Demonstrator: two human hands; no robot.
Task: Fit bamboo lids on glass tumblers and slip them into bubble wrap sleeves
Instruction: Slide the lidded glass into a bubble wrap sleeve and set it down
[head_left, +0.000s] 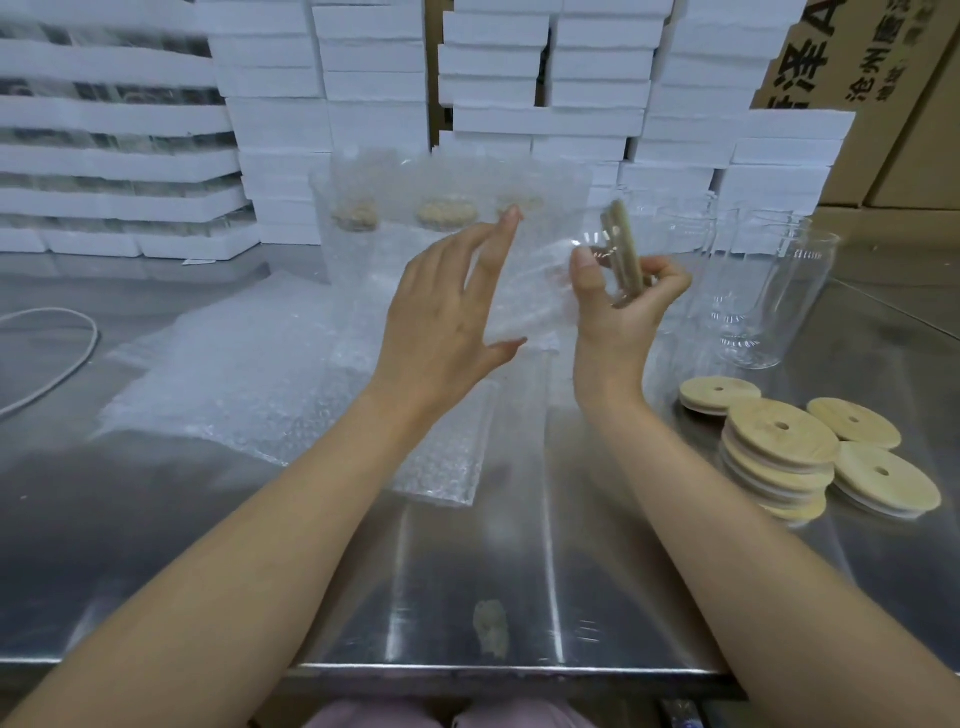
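The right hand (623, 306) grips a clear glass tumbler (535, 299) at its lidded end, thumb on the glass and fingers curled behind the round bamboo lid (621, 249). The tumbler lies sideways in the air between the hands. The left hand (447, 306) is released, fingers straight and spread at the tumbler's other end; blur hides whether they touch it.

Below, flat bubble wrap sleeves (249, 374) lie spread on the table, knobbly and see-through. Behind the hands stand wrapped tumblers (452, 213), their lids showing tan through the wrap. To the right stand bare glasses (769, 296), and nearer, loose lids (779, 452), each a pale wooden disc with a small hole, some stacked.

The table (467, 597) is shiny brushed steel. A pale cord (78, 358) curves at the left. White foam boxes (374, 78) are piled along the back, with brown cardboard cartons (883, 104) at the right.
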